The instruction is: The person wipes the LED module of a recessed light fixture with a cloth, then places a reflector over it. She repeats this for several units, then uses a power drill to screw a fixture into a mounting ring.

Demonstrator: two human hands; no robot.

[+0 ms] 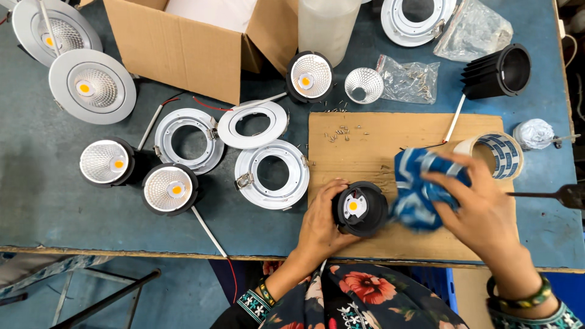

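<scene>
the left hand (322, 219) is wrapped around a black round lamp housing (360, 208), grasping its ribbed side, and the housing stands near the near edge of a flat brown cardboard sheet (378, 140), with its small yellow light chip facing up. the right hand (481, 207) is clenched on a blue and white cloth (420, 195), soft and crumpled, which lies just beside the housing on its right. the cardboard sheet reaches almost to the near edge of the blue table (36, 183), so little room is left there, while more open room is on the sheet's far part, where only small metal screws (341, 134) are scattered. to the right of the cloth a roll of tape (496, 152) stands close. on the left are white metal rings (271, 173), smooth and round, and finished lamps with shiny faceted reflectors (170, 189). a brown carton (183, 49) is far on the table.
</scene>
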